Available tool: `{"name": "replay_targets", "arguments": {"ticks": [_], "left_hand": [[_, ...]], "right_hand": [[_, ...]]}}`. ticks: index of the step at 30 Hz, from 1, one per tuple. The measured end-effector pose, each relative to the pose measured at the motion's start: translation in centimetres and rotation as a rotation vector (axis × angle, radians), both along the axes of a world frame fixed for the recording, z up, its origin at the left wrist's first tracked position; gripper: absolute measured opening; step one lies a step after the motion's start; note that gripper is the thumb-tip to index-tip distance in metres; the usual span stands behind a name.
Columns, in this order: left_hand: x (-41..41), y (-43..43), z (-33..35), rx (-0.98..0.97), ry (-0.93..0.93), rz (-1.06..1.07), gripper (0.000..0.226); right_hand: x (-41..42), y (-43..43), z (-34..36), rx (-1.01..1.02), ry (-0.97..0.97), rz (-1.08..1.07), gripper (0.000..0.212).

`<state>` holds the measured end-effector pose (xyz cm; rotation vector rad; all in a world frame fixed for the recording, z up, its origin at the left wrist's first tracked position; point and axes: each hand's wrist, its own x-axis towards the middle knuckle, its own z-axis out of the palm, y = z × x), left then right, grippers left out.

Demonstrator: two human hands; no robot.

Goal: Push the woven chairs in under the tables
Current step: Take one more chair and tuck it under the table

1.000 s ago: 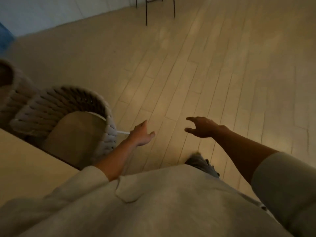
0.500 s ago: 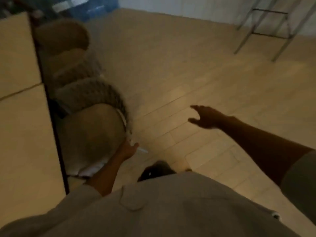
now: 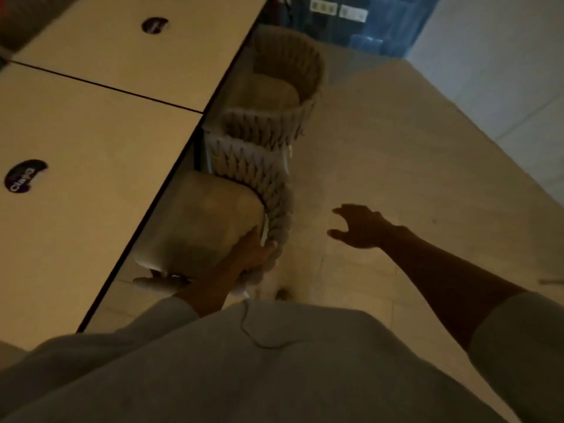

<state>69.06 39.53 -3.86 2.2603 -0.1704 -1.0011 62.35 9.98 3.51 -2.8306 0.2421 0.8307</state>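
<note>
Two hands: left hand (image 3: 253,253) gripping rim of nearer grey woven rope chair (image 3: 244,190); right hand (image 3: 357,227) spread open, empty. Black sticker (image 3: 24,176) on pale rectangular table (image 3: 91,154), wording blurred.

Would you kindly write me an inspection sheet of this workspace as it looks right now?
Surface: two pale tables set edge to edge, each with a dark sticker; pale tiled floor.
Job's things: near woven chair with its seat partly under the table edge; far woven chair behind it, likewise close to the table.
Clutter: nothing seen on the tabletops; a small dark speck on the floor, too blurred to identify.
Grips: left hand closed on the near chair's woven rim; right hand open and empty, over the floor.
Cables: a thin cord lying on the person's shirt.
Surroundings: blue shapes by the far wall, dim and blurred.
</note>
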Motion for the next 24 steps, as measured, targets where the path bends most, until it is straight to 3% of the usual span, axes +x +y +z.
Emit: {"name": "replay_targets", "arguments": {"ticks": [2, 5, 9, 13, 20, 24], "left_hand": [[3.0, -2.2, -2.1, -0.043, -0.090, -0.049, 0.113], [5.1, -4.3, -2.5, -0.081, -0.049, 0.058, 0.113], [6.5, -5.7, -0.7, 0.044, -0.033, 0.111, 0.099], [6.6, -5.7, -2.4, 0.191, 0.011, 0.296, 0.089], [5.6, -10.4, -2.1, 0.285, 0.108, 0.723, 0.087], [5.5, -13.8, -1.0, 0.340, -0.030, 0.840, 0.089]], "right_hand": [[3.2, -2.4, -0.8, -0.019, 0.007, 0.020, 0.083], [6.5, -4.8, -1.4, -0.010, 0.080, 0.056, 0.084], [13.6, -7.5, -3.4, -0.009, 0.157, 0.149, 0.084], [20.5, -8.0, -6.4, 0.073, 0.210, 0.323, 0.086], [30.9, -7.5, -7.9, 0.169, 0.254, 0.635, 0.079], [34.7, -7.0, -8.3, 0.105, 0.302, 0.757, 0.081]]}}
